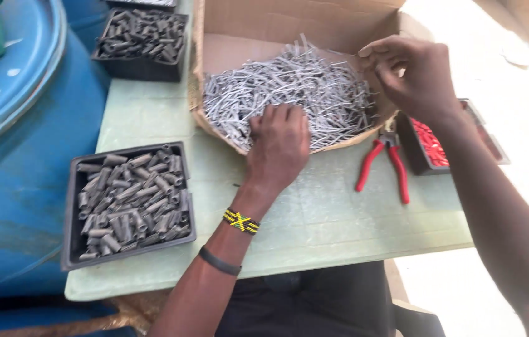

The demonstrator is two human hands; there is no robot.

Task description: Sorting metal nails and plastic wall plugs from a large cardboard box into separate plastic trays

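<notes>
A cardboard box on a pale green table holds a heap of thin silver metal rods. My left hand rests palm down on the near edge of the heap, fingers curled into the rods. My right hand hovers at the box's right rim with its fingertips pinched together; anything between them is too small to make out. Two bands circle my left wrist: one yellow-and-black beaded, one plain black.
A black tray of short grey metal tubes sits at the table's near left, a second like it at the far left. Red-handled pliers lie beside a dark tray of red pieces. A blue drum stands at the left.
</notes>
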